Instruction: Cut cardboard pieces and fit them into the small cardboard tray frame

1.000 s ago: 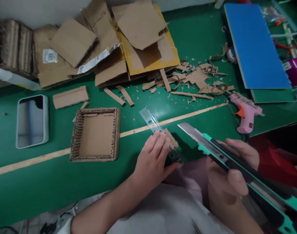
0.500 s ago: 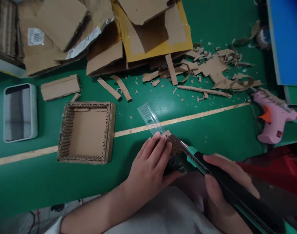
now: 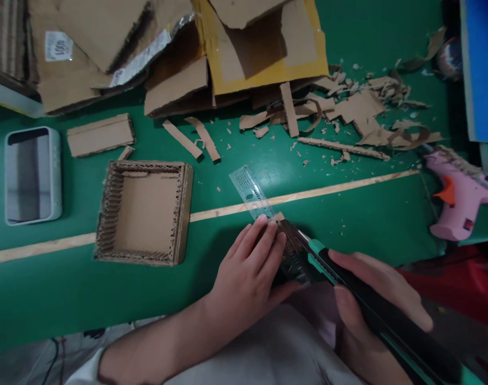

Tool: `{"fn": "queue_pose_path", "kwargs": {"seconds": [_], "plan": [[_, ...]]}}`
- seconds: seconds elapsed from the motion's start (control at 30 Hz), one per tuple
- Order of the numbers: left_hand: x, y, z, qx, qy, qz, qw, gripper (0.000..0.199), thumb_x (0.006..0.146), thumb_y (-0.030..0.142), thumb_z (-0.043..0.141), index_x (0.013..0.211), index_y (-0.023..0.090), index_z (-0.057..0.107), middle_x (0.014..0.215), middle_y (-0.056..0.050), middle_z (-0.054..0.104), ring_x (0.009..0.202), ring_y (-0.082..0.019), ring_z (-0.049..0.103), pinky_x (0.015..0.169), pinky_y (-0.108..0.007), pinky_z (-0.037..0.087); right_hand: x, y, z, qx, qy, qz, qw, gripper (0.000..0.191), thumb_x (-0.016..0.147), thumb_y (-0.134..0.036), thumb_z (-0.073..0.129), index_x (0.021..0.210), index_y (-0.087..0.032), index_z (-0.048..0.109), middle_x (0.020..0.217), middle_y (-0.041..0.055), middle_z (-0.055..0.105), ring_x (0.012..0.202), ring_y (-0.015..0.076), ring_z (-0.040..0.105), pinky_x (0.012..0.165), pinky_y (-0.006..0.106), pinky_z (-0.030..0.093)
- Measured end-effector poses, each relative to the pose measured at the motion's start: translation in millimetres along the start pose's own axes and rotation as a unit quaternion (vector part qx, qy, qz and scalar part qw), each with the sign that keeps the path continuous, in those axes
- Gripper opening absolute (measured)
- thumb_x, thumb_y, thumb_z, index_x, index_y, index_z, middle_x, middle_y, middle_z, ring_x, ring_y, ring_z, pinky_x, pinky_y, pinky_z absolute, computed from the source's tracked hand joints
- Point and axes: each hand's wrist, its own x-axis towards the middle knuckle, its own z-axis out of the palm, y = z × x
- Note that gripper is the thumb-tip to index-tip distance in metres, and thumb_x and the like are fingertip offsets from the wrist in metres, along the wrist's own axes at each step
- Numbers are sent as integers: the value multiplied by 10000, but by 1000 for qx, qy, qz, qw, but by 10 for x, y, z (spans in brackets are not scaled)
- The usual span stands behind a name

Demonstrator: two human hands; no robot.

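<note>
My left hand [image 3: 247, 267] presses down on a clear plastic ruler [image 3: 249, 192] with its fingertips, near the front edge of the green table. A small cardboard piece [image 3: 279, 217] shows just beyond the fingertips, mostly hidden by the ruler and hand. In my right hand [image 3: 372, 299] is a black and teal utility knife [image 3: 348, 289], its blade pointing up and left and meeting the cardboard at the ruler's edge. Left of my hands lies a shallow square cardboard tray [image 3: 183, 214] with corrugated walls.
A phone-like device [image 3: 33, 176] and a cardboard block [image 3: 101, 135] lie left. Large cardboard pieces [image 3: 179, 88] fill the back. Scraps [image 3: 359, 109] are scattered at back right, near a pink glue gun [image 3: 454, 208] and a blue board [image 3: 482, 69].
The view has shifted slightly, so table items appear a little higher and mostly farther right. Both hands keep nearly the same pose, with the knife tip still at the cardboard.
</note>
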Motion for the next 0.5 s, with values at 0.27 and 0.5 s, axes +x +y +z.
{"fn": "queue_pose_path", "kwargs": {"seconds": [0.27,0.5], "plan": [[10,8,-6,6,2,2,1000,686,793,579,535,1202,29,506,1277,-189,523,1255,-350,402,994,-488,433,83,-458,90,36,185,192,963,155,824,-279,527,921,-276,648,714,13,629,704,191,603,666,346,477],[9,-4,9,12,3,5,1000,704,786,595,533,1205,30,507,1284,-185,519,1249,-353,408,996,-482,430,72,-458,88,50,162,166,971,177,834,-295,530,943,-249,661,711,9,619,710,177,596,666,328,454]]}}
